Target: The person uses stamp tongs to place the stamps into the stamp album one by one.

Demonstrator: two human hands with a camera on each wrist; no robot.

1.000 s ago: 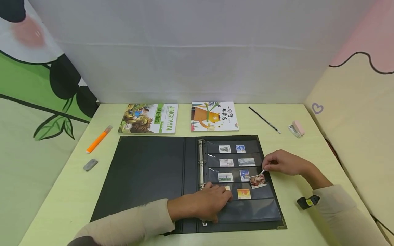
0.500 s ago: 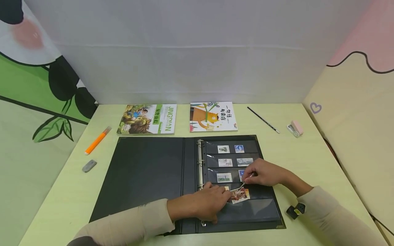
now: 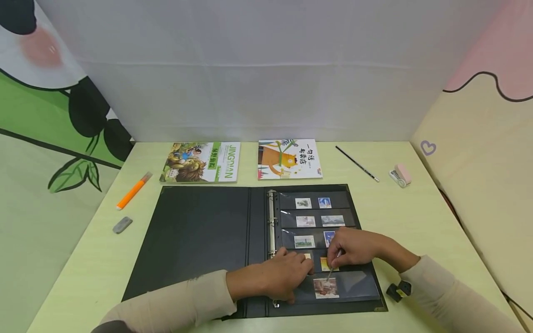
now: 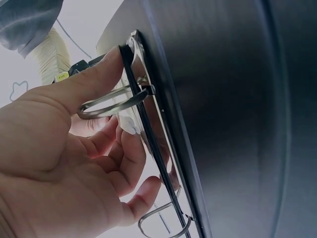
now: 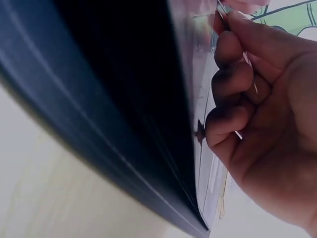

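A black ring-binder stamp album (image 3: 193, 236) lies open, its dark pocket page (image 3: 354, 289) on the right. My right hand (image 3: 354, 247) pinches slim metal tweezers (image 3: 331, 273) between thumb and fingers. Their tip meets the top of a reddish-brown pictorial stamp (image 3: 326, 288) at the lowest pocket strip. The right wrist view shows the tweezers (image 5: 249, 62) running along the curled fingers. My left hand (image 3: 279, 276) rests on the page beside the rings, partly covering a pale stamp (image 3: 307, 255). In the left wrist view its thumb touches the page edge near a metal ring (image 4: 111, 105).
Several stamps, one a green-and-white stamp (image 3: 304, 242), fill the upper strips. Two books (image 3: 200, 162) lie behind the album. An orange marker (image 3: 133, 192) and grey eraser (image 3: 122, 225) lie left; a pencil (image 3: 358, 164) and pink stapler-like item (image 3: 400, 175) lie right.
My right hand has moved left and down with the tweezers, bringing the reddish-brown stamp from the page's right side to the lowest strip. The left hand has stayed in place.
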